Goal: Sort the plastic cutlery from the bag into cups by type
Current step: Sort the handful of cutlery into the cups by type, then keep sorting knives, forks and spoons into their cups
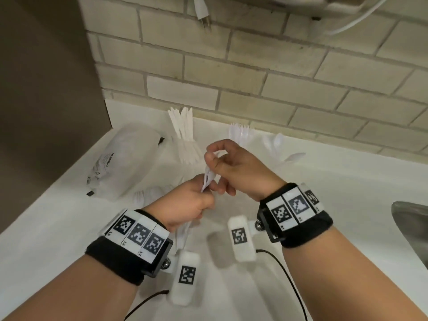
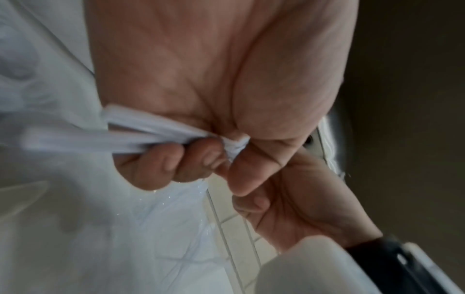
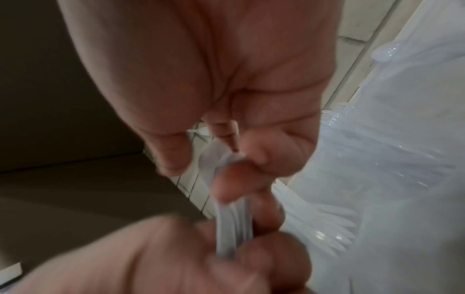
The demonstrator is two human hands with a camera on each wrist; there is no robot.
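Note:
My left hand [image 1: 192, 202] grips a bundle of white plastic cutlery [image 1: 208, 177] in its fist above the white counter. My right hand [image 1: 222, 163] pinches the upper end of one or more pieces in that bundle between thumb and fingers. In the left wrist view the handles [image 2: 141, 131] run through my curled fingers [image 2: 161, 161]. The right wrist view shows the pieces [image 3: 234, 228] blurred, so I cannot tell their type. By the wall stand a clear cup of knives [image 1: 183, 135], a cup of forks [image 1: 240, 133] and a cup of spoons [image 1: 275, 144].
A crumpled clear plastic bag [image 1: 125, 163] lies at the left beside a brown cabinet panel [image 1: 46, 112]. Loose white cutlery [image 1: 148, 193] lies on the counter under my left hand. A metal sink [image 1: 412, 228] edge is at the right. A brick wall backs the counter.

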